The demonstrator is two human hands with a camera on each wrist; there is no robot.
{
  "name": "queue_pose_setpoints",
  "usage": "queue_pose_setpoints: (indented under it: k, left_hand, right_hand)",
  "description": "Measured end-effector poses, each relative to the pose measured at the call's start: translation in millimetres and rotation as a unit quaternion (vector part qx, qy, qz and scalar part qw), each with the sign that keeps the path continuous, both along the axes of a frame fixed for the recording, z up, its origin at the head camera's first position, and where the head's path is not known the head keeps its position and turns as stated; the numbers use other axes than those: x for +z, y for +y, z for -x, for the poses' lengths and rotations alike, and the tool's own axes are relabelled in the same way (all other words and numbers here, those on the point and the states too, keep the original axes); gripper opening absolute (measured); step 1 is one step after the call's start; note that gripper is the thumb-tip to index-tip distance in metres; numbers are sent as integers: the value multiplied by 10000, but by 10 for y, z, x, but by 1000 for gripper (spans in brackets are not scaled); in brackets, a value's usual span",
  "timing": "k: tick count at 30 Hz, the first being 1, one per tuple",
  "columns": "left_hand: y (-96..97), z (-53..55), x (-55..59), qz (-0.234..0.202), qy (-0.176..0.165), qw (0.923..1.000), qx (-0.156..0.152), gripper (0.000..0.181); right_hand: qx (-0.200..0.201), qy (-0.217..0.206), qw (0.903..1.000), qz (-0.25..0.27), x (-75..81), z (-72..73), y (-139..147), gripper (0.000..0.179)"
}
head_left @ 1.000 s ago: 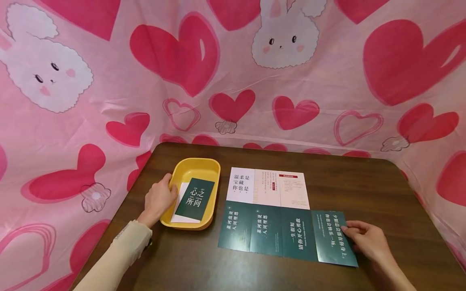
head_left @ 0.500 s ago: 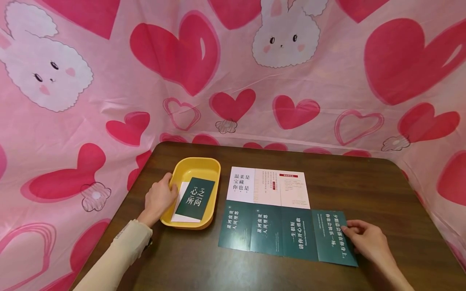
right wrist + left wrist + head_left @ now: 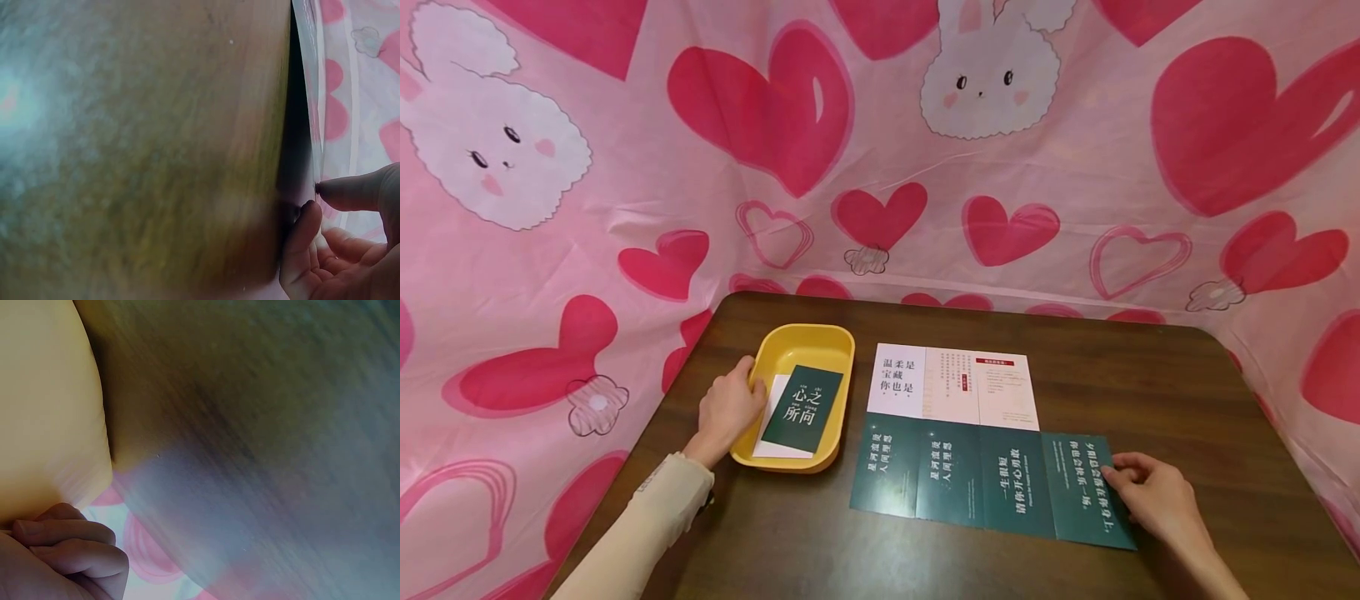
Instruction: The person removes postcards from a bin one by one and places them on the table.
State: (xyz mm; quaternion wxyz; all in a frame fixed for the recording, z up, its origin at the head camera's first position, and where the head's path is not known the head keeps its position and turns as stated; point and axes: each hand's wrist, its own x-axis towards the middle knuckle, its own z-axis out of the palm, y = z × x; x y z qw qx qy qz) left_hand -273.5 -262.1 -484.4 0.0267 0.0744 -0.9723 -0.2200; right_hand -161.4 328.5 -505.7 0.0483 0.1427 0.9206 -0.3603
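On the left of the table, my left hand grips the near-left rim of a yellow tray. Fingers curl against its wall in the left wrist view. A green card overlaps a white card inside the tray. My right hand pinches the right edge of a green card, which lies at the end of a row of green cards. In the right wrist view, that card is seen edge-on, with the thumb on one side and fingers on the other.
Behind the green row lie white and pale pink cards, edge to edge with it. Everything rests on a dark wooden table. A pink cloth with hearts and rabbits hangs around the back and both sides.
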Motion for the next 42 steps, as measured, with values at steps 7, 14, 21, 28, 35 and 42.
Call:
queue_pose_setpoints:
  k: [7, 14, 21, 28, 35, 42]
  left_hand:
    - [7, -8, 4, -18, -15, 10000, 7, 48]
    - [1, 0, 9, -6, 3, 10000, -11, 47]
    - [-3, -3, 12, -1, -37, 10000, -11, 47]
    - [-4, -2, 5, -4, -8, 10000, -38, 47]
    - [-10, -3, -4, 7, -20, 10000, -50, 46]
    - [-17, 9, -3, -19, -13, 10000, -27, 48]
  right_hand:
    - [21, 10, 10000, -7, 13, -10, 6, 46]
    - [37, -40, 10000, -12, 0, 3, 17, 46]
    - [11, -7, 10000, -16, 6, 3, 11, 49]
    - [0, 36, 10000, -53, -4, 0, 8, 49]
    - [-3, 91, 9999, -85, -6, -16, -11, 48]
    - [-322, 292, 9988, -235, -1, -30, -34, 44]
